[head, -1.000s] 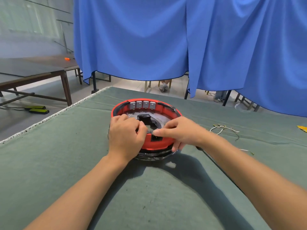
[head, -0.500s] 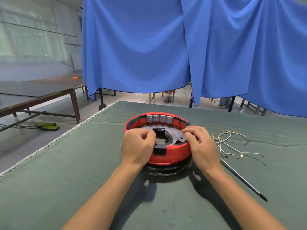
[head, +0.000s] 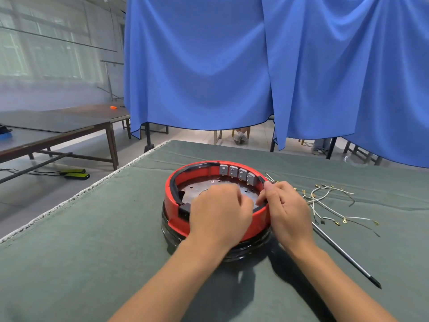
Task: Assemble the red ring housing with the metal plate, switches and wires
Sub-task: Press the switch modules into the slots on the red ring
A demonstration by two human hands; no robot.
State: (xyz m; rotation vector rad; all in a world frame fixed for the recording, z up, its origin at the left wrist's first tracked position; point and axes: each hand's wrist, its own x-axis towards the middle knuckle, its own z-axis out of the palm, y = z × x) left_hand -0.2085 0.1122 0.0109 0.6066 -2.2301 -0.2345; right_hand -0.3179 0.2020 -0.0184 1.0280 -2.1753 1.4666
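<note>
A green-covered desk (head: 92, 252) stands before blue curtains (head: 197, 66). The left hand (head: 220, 214) curls over the red ring (head: 185, 175)'s near rim; the right hand (head: 287, 210) pinches its right rim. Wires (head: 329, 203) lie toward the desk's right edge.

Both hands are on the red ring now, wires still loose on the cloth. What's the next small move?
Probably free the right hand from the red ring and pick one wire: the gray switches are seated, nothing connected.

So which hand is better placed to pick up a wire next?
Probably the right hand: it grips the red ring housing's right rim, beside the loose wires. The left hand is farther away.
</note>
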